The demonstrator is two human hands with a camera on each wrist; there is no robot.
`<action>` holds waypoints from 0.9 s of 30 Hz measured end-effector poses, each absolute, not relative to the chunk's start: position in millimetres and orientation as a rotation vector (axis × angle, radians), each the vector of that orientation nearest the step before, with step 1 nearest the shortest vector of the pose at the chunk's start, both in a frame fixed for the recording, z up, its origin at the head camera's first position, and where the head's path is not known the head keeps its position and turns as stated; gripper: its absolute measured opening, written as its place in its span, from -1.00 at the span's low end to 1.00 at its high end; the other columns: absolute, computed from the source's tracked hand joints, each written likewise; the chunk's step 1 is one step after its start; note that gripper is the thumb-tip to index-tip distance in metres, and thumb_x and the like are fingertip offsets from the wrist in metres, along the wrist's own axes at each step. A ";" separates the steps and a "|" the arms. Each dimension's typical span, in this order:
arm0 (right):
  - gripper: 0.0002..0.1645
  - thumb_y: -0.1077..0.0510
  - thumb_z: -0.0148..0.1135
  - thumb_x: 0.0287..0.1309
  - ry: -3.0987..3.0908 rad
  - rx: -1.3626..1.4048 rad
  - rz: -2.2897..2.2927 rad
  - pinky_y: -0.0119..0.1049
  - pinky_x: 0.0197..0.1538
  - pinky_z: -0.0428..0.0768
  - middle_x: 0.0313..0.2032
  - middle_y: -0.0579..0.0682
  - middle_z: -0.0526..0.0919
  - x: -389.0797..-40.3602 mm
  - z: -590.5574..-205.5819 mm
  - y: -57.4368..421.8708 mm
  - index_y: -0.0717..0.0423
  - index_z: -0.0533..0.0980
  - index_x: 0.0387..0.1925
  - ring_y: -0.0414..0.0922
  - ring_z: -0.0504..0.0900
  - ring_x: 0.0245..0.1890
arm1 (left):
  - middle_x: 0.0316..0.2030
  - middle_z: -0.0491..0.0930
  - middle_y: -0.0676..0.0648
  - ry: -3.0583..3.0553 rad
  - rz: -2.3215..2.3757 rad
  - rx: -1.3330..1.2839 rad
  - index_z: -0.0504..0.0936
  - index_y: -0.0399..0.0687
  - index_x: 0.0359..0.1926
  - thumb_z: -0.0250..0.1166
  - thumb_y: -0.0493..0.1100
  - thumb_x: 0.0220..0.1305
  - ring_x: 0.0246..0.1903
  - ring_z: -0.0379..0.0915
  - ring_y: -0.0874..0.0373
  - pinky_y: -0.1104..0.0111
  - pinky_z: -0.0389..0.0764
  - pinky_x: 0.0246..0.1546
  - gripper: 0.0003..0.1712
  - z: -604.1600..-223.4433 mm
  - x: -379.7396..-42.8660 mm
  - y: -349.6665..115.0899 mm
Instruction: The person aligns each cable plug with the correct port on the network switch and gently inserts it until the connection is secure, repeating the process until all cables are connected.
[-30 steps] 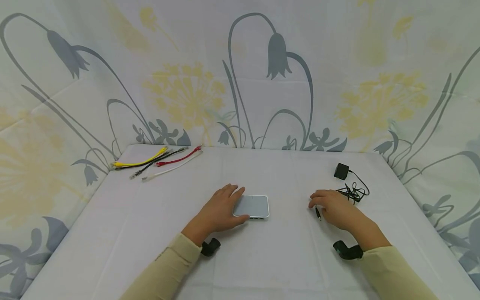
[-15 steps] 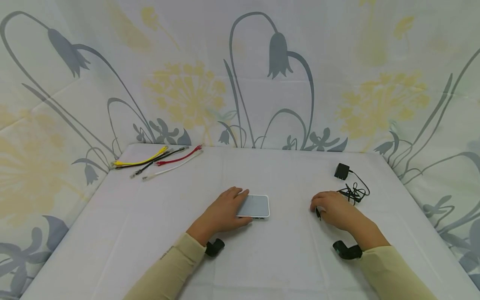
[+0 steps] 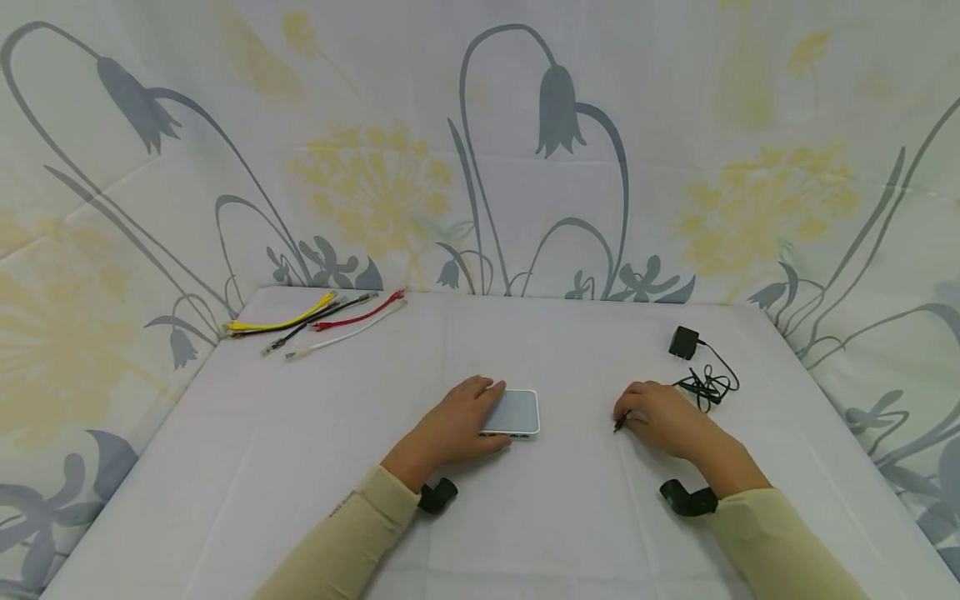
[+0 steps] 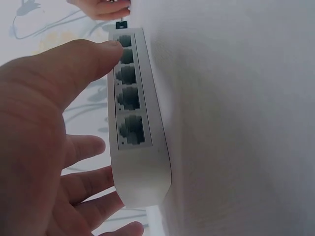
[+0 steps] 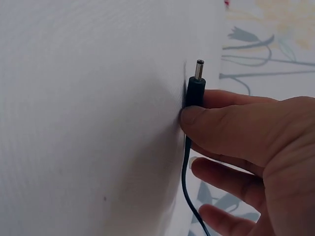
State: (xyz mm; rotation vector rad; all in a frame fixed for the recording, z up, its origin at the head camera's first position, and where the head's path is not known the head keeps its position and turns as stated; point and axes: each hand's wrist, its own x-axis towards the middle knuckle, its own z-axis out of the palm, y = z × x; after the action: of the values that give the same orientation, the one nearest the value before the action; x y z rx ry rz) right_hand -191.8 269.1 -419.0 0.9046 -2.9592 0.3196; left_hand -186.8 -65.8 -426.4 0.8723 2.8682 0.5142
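Note:
In the head view my left hand (image 3: 453,425) lies over the left part of a small white network switch (image 3: 513,414) with a grey top. Several Ethernet ports (image 4: 129,98) line its front face in the left wrist view. My thumb (image 4: 91,61) reaches over the far ports, and the other fingers lie behind the case, partly hidden by it. To the right of the switch, my right hand (image 3: 663,417) pinches the barrel plug (image 5: 195,91) of a thin black power cord between thumb and fingers. The plug's metal tip points away from the hand.
A black power adapter (image 3: 683,342) sits at the back right, its bundled cord (image 3: 707,387) beside the right hand. At the back left lie short network cables: yellow (image 3: 285,321), black, red (image 3: 356,317) and white (image 3: 345,333). A patterned cloth stands behind the white table.
My left hand has slid right, covering more of the switch, which has barely moved. The right hand has turned the plug from pointing toward me to pointing left, shifting slightly left.

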 end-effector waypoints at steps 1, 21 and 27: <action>-0.78 0.29 0.37 0.05 -2.956 0.899 0.320 -0.06 -0.05 0.56 -0.27 -0.18 0.62 -191.9 -419.7 268.6 -0.14 0.64 -0.35 -0.07 0.61 -0.17 | 0.35 0.29 -0.16 2.869 0.512 0.877 0.22 -0.10 0.44 0.30 0.21 0.21 0.38 0.17 -0.09 0.12 0.28 0.36 -0.10 -426.1 -186.8 -65.0; -0.84 0.31 0.29 0.09 -2.949 0.784 0.521 -0.06 -0.02 0.55 -0.28 -0.11 0.68 -206.2 -432.0 230.6 0.00 0.65 -0.32 -0.03 0.63 -0.16 | 0.41 0.15 -0.21 2.797 0.604 0.801 0.09 -0.20 0.47 0.19 0.14 0.34 0.46 -0.04 -0.15 0.06 0.14 0.42 -0.13 -437.4 -186.0 -51.9; -0.88 0.27 0.28 0.15 -2.983 0.724 0.638 -0.06 0.02 0.55 -0.26 -0.10 0.66 -207.9 -434.3 217.7 0.03 0.64 -0.27 -0.05 0.61 -0.13 | 0.41 0.12 -0.26 2.792 0.666 0.799 0.11 -0.21 0.47 0.18 0.08 0.37 0.48 -0.13 -0.21 -0.03 0.01 0.45 -0.18 -442.6 -184.2 -49.2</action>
State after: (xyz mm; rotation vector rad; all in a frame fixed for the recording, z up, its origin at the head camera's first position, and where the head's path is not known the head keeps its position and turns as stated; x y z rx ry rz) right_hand -207.9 217.7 -434.3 0.7235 -2.9832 0.6379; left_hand -184.2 -49.2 -442.6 0.7993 2.7921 0.6661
